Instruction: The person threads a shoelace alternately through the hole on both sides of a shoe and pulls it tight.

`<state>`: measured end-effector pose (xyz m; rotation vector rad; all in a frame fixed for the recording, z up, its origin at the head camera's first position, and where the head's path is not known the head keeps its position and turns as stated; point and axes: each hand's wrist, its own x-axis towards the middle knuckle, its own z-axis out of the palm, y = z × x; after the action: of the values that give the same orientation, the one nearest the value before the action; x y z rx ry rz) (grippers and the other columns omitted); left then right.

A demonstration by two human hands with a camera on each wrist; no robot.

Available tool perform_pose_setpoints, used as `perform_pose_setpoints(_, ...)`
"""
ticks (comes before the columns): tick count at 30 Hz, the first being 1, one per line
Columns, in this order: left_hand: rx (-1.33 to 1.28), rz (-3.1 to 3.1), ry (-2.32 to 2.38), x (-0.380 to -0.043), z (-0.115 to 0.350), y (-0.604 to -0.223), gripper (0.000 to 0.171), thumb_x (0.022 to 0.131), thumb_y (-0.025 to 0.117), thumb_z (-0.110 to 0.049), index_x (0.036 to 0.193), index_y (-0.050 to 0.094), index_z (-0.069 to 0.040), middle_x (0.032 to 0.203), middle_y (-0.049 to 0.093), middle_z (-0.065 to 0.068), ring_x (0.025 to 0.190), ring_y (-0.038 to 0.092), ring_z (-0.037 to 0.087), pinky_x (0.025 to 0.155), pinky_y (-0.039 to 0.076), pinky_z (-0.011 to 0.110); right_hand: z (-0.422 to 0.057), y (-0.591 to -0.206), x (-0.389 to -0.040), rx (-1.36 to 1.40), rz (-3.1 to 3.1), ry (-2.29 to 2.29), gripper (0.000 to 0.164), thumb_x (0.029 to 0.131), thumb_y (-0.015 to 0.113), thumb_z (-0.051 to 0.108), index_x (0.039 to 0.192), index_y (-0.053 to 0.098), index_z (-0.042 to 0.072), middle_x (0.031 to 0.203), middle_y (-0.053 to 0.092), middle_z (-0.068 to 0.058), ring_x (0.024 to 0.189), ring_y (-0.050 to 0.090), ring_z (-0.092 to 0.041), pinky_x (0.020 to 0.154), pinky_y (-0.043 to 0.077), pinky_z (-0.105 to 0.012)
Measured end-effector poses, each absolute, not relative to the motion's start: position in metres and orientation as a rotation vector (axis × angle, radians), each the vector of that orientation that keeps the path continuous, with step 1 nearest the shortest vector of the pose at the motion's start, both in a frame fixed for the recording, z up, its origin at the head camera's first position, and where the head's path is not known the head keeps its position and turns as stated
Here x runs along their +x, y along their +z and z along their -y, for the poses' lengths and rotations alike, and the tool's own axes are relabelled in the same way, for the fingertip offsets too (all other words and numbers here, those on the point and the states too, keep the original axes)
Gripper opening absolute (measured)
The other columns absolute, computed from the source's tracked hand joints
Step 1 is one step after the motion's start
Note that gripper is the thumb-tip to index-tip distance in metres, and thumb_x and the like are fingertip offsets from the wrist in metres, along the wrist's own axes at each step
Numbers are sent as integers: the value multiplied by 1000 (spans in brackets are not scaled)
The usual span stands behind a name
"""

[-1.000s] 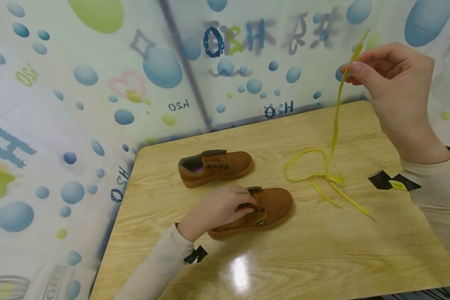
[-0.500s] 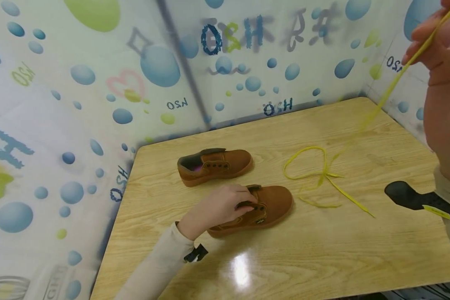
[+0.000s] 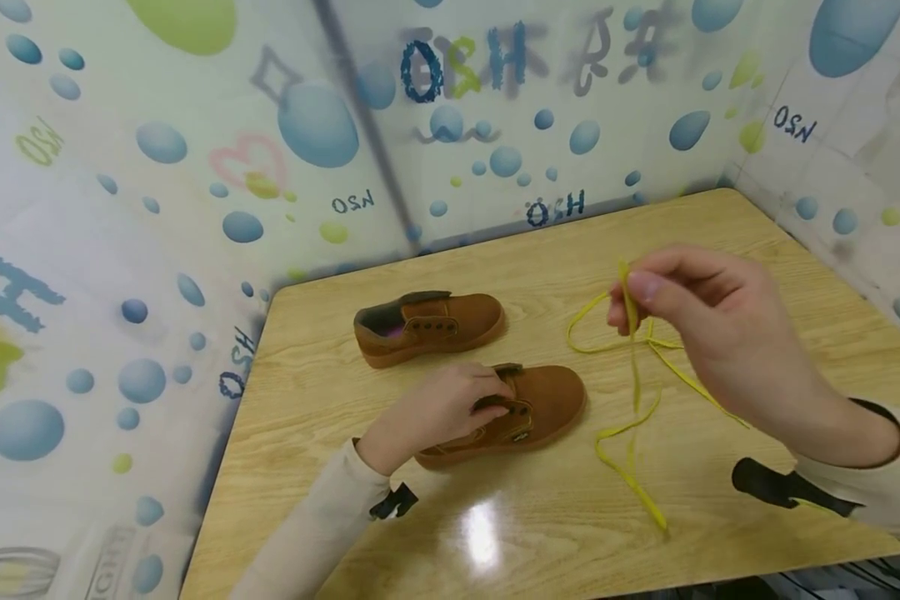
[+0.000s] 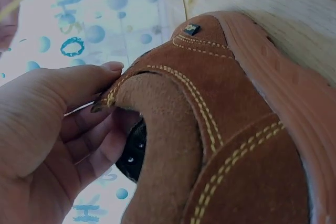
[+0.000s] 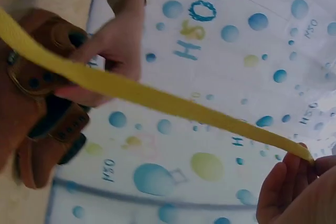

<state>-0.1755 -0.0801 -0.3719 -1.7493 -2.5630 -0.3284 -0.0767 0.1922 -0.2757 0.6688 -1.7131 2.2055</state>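
Wooden desk [image 3: 540, 533] bears the near brown shoe [image 3: 551, 404], its edge pinched by the left grip [image 3: 438, 408]; at its two o'clock, the right grip [image 3: 727, 342] pinches a yellow lace [image 3: 636, 375]. Lacing seems barely begun; next likely calls for bringing it to an eyelet [image 3: 522, 409].

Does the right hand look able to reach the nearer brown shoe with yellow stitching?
Probably yes: nothing stands between the right hand, pinching a flat yellow lace, and the nearer shoe; the left hand grips its eyelet flap, leaving the toe free.
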Motion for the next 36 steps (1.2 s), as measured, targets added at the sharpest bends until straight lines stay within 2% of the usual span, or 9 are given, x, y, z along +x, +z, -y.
perform_pose_setpoints(4,-1707,2633,-269,-174,75,-373,19,93,70,-28,109,74,-18,100,73,-6,88,69,7,79,55,23,-179,-302,-80,486,2053,2167,16,101,54,7,99,68,0,86,69,-1,80,62,-17,77,53,-26)
perform_pose_setpoints(8,-1670,2703,-253,-174,68,-375,19,94,68,-29,108,74,-17,99,74,-4,85,69,7,76,56,23,-171,-336,-82,266,2327,2147,17,100,59,21,103,71,9,85,72,7,79,64,-16,74,54,-28)
perform_pose_setpoints(13,-1628,2746,-259,-173,64,-373,17,94,68,-28,106,75,-17,98,74,-5,83,69,6,73,55,22,-163,-374,-86,84,2499,2192,33,98,62,26,117,65,-2,81,73,10,79,67,-15,73,56,-30)
perform_pose_setpoints(18,-1606,2744,-250,-172,63,-372,18,94,69,-27,107,75,-16,98,75,-4,81,69,6,72,56,22,-159,-400,-89,1,2568,2248,34,100,59,23,114,62,-8,77,71,8,71,65,-14,69,54,-28)
perform_pose_setpoints(23,-1586,2729,-179,-168,60,-370,18,95,68,-29,106,75,-18,96,74,-6,78,68,5,67,54,20,-152,-416,-89,-54,2611,2320,30,99,58,21,107,64,-7,74,70,6,66,62,-12,63,49,-25)
perform_pose_setpoints(30,-1563,2778,-156,-167,57,-369,16,99,61,-25,103,75,-18,90,73,-5,70,63,4,63,50,19,-143,-424,-86,-147,2613,2380,27,99,57,23,103,65,-3,74,70,5,70,64,-14,67,52,-28)
perform_pose_setpoints(34,-1580,2890,-264,-174,57,-364,22,103,53,-19,112,72,-13,88,73,-1,63,54,4,64,46,18,-139,-426,-86,-157,2573,2419,28,100,56,22,104,64,-4,75,70,5,72,64,-14,69,53,-28)
perform_pose_setpoints(36,-1591,2939,-316,-179,57,-360,23,103,53,-16,116,71,-11,89,73,1,62,54,6,64,46,20,-137,-427,-87,-158,2555,2442,28,100,56,21,105,64,-5,76,70,5,72,65,-13,69,54,-27)
